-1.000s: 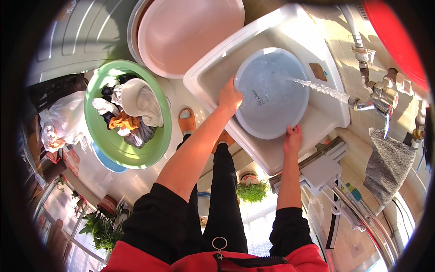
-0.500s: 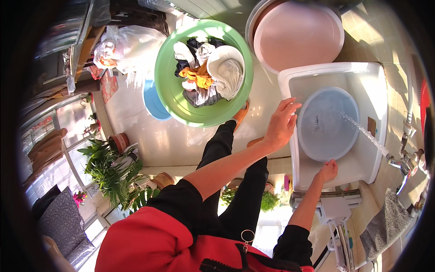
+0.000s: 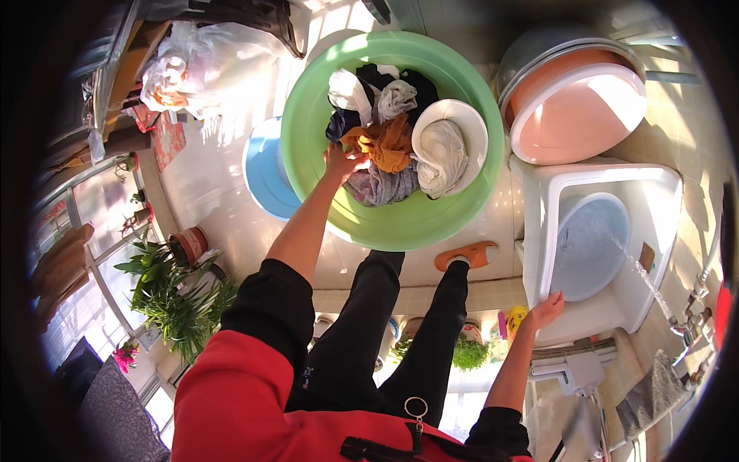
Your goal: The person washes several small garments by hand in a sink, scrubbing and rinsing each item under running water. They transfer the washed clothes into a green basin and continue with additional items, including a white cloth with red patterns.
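Where the green tub (image 3: 385, 231) ends at its right rim, a strip of pale floor (image 3: 502, 227) lies bare, running as far as the white sink (image 3: 604, 316); an orange slipper (image 3: 471, 256), worn on a foot, stands at its near end. Upper edge of this strip: narrowed by a pink basin (image 3: 577, 115), tilted, just beside both tub and sink. Left edge of the tub: overlaps the view of a blue basin (image 3: 265, 169) on the floor. Further left: more bare floor, up to a potted plant (image 3: 165, 285). Inside the tub: clothes heaped at the middle and upper part, bare green along the near and left walls. Contents: orange-brown cloth (image 3: 389, 145), central; grey cloth (image 3: 381, 186), below it; white cloth (image 3: 350, 91), upper left; white bowl (image 3: 479, 146), right, tilted, with pale cloth (image 3: 443, 158) inside.

Left hand (image 3: 342, 162): arm reaching forward over the near left rim, wrist bent, fingers toward the heap. Left grip: partly curled at the orange-brown and grey cloth; cannot tell whether it has hold of either.

Right hand (image 3: 547, 309): arm out to the right, at the sink's near left corner. Right grip: loosely curled, nothing visible in it; contact with the rim cannot be told. Sink contents: pale blue basin (image 3: 593, 254), water stream (image 3: 647, 281) falling in.
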Demonstrator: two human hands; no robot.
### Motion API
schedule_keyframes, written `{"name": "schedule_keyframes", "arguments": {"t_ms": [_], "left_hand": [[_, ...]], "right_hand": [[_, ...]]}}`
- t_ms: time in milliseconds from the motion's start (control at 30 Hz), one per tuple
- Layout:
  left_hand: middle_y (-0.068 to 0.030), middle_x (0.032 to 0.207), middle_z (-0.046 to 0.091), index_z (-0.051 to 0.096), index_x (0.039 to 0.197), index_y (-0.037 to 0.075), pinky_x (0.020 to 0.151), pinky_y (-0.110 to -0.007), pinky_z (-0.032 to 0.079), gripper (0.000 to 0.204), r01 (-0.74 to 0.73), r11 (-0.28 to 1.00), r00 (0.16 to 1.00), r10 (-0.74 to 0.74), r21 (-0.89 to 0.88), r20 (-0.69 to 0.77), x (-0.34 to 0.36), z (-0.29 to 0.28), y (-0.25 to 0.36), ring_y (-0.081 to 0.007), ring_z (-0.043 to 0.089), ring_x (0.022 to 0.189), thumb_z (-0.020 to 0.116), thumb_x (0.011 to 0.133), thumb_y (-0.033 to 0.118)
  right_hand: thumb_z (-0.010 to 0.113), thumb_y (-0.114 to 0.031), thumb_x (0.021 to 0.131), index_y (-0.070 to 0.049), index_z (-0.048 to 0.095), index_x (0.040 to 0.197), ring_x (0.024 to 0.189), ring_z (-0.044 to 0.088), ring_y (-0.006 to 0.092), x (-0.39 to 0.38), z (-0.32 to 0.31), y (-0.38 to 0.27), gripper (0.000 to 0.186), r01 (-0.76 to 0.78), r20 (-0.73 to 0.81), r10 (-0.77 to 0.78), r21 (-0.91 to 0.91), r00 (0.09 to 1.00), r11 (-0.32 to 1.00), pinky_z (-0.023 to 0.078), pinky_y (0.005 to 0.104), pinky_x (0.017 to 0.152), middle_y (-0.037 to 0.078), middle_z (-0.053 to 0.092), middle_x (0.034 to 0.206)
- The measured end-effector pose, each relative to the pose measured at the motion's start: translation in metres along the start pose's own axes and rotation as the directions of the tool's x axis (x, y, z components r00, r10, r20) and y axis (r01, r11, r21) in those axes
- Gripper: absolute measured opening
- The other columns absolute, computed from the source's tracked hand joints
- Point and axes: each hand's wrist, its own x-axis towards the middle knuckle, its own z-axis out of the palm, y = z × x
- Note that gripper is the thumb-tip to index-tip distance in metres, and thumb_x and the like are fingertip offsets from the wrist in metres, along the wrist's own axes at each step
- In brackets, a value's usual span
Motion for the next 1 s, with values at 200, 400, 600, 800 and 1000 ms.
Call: {"name": "schedule_keyframes", "arguments": {"t_ms": [200, 400, 600, 800, 1000], "left_hand": [[-0.0111, 0.121, 0.061, 0.021, 0.146, 0.021, 0.077, -0.036, 0.053, 0.098, 0.344, 0.743, 0.939, -0.286, -0.574, 0.193, 0.014, -0.003, 0.009, -0.0219, 0.064, 0.103, 0.079, 0.07, -0.001], [-0.0157, 0.141, 0.043, 0.028, 0.145, 0.021, 0.089, -0.045, 0.049, 0.091, 0.218, 0.447, 0.961, -0.252, -0.868, 0.112, -0.002, -0.054, 0.06, -0.0277, 0.05, 0.124, 0.079, 0.071, 0.008], [-0.0183, 0.121, 0.052, 0.057, 0.124, 0.008, 0.091, -0.046, 0.049, 0.077, 0.202, 0.859, 0.974, -0.225, -0.47, 0.007, 0.042, -0.056, 0.113, -0.0363, 0.056, 0.111, 0.086, 0.054, 0.022], [-0.0167, 0.102, 0.047, 0.063, 0.106, 0.005, 0.083, -0.046, 0.046, 0.057, -0.299, 0.953, 0.947, 0.29, -0.048, -0.142, -0.097, -0.091, 0.12, -0.0374, 0.051, 0.098, 0.081, 0.052, 0.007], [-0.0207, 0.136, 0.036, 0.059, 0.125, 0.016, 0.105, -0.046, 0.036, 0.067, -0.103, 0.989, 0.966, 0.126, -0.11, 0.226, -0.116, -0.078, 0.093, -0.0394, 0.036, 0.128, 0.084, 0.062, 0.014]], "right_hand": [[0.046, -0.036, 0.093, -0.006, 0.061, 0.125, 0.104, 0.062, 0.0296, -0.011, 0.007, -0.027, 0.046, -0.158, -0.116, 0.154, -0.023, 0.981, 0.987, 0.044, 0.0378, 0.093, 0.014, 0.065, 0.116], [0.045, -0.035, 0.087, -0.008, 0.068, 0.112, 0.099, 0.062, 0.0291, -0.012, 0.0, -0.034, 0.044, -0.163, -0.096, 0.159, -0.038, 0.983, 0.986, 0.045, 0.0381, 0.09, 0.013, 0.068, 0.108], [0.046, -0.034, 0.086, -0.006, 0.071, 0.104, 0.095, 0.062, 0.029, -0.004, 0.004, -0.016, 0.041, -0.157, -0.059, 0.158, 0.024, 0.986, 0.987, 0.046, 0.0388, 0.087, 0.014, 0.068, 0.102], [0.046, -0.033, 0.086, -0.006, 0.072, 0.104, 0.092, 0.063, 0.028, 0.001, 0.004, -0.01, 0.041, -0.187, -0.06, 0.184, -0.053, 0.981, 0.981, 0.047, 0.0374, 0.086, 0.012, 0.069, 0.099], [0.044, -0.034, 0.087, -0.008, 0.072, 0.105, 0.092, 0.063, 0.0278, 0.001, 0.004, -0.01, 0.042, -0.233, -0.073, 0.23, -0.034, 0.97, 0.972, 0.048, 0.0375, 0.086, 0.012, 0.07, 0.1]]}}
